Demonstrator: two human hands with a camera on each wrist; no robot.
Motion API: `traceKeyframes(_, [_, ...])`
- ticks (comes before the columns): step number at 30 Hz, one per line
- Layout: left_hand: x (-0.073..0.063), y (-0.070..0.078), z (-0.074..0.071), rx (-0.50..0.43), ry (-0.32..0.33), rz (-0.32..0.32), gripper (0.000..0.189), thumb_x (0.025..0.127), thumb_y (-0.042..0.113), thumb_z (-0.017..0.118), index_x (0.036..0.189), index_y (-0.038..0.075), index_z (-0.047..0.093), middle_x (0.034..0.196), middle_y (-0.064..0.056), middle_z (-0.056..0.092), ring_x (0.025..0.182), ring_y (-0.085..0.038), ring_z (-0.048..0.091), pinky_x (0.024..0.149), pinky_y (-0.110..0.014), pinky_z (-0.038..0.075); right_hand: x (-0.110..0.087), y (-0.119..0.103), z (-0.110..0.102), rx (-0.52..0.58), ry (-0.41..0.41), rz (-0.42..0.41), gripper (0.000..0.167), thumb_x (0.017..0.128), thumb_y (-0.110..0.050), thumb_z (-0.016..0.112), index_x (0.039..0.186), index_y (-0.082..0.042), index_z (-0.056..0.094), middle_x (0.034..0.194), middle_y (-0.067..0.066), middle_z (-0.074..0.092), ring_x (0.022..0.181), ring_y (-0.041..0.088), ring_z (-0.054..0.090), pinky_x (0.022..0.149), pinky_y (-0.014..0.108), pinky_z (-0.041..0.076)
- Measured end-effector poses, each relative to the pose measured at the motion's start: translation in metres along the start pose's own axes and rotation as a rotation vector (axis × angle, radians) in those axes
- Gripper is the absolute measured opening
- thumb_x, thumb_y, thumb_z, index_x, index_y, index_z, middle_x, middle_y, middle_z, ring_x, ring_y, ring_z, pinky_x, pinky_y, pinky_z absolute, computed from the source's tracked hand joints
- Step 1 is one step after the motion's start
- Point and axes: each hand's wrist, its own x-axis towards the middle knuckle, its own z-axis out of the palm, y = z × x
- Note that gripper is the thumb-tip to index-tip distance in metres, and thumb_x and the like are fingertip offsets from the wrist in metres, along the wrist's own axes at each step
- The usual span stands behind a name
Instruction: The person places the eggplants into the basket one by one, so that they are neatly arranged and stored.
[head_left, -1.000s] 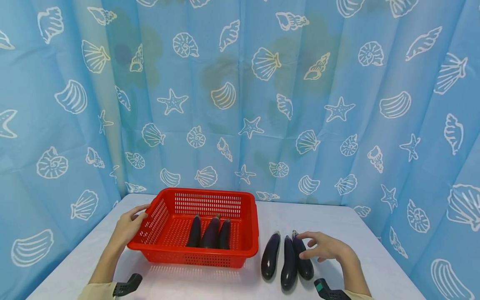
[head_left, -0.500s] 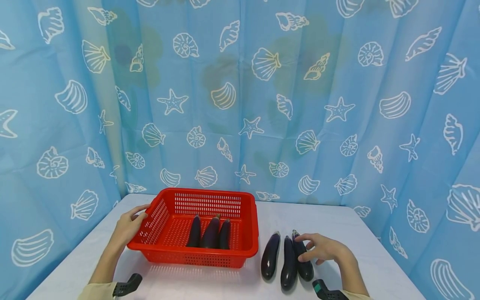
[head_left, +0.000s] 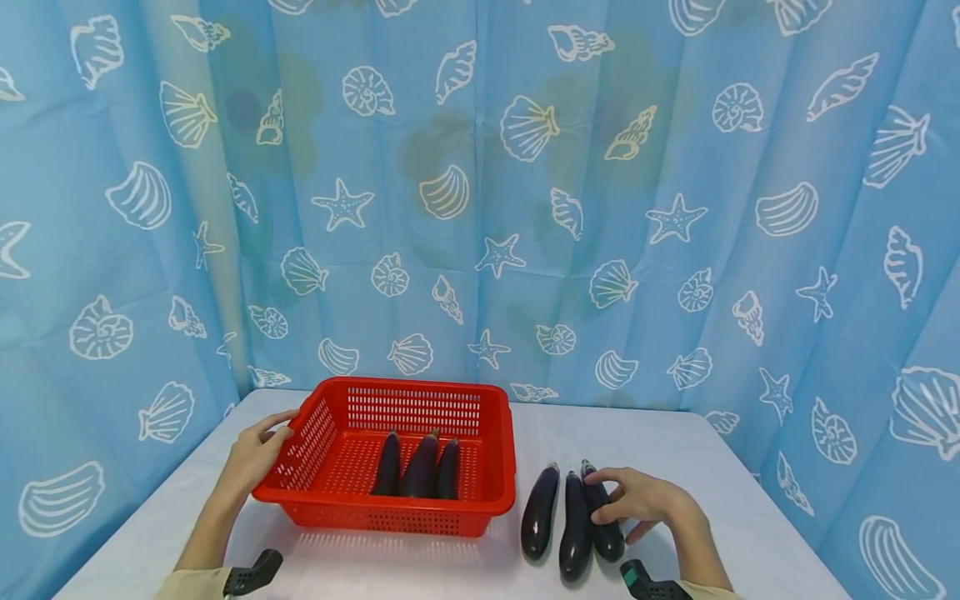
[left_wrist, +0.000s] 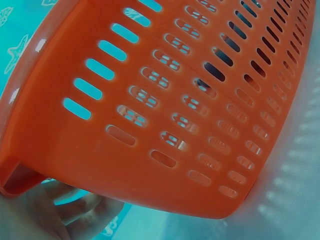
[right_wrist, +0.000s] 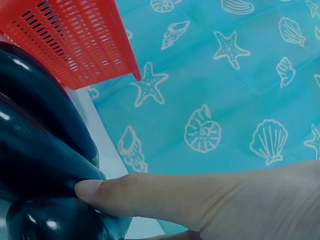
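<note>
Right grip (head_left: 641, 500) lowered, clamped on eggplant (head_left: 610, 540) | left grip (head_left: 253, 454) apart, at basket (head_left: 333, 510) | both: head view only

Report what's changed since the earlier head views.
The right hand eased slightly left, its fingers settling around the rightmost eggplant; how firmly is unclear. The left hand stays at the red basket; the other eggplants lie as before.
</note>
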Motion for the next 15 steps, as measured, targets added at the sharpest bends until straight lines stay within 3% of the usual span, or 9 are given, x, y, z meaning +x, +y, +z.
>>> traceKeyframes(15, [0.0, -0.0009, -0.0005, -0.007, -0.007, 0.001, 0.052, 0.103, 0.03, 0.043, 0.15, 0.008, 0.037, 0.139, -0.034, 0.049, 0.103, -0.037, 0.068, 0.074, -0.041, 0.062, 0.0, -0.0002, 0.0017, 0.027, -0.007, 0.007, 0.064, 0.082, -0.016, 0.076, 0.14, -0.011, 0.05, 0.115, 0.019, 0.061, 0.094, 0.027, 0.067, 0.066, 0.043, 0.062])
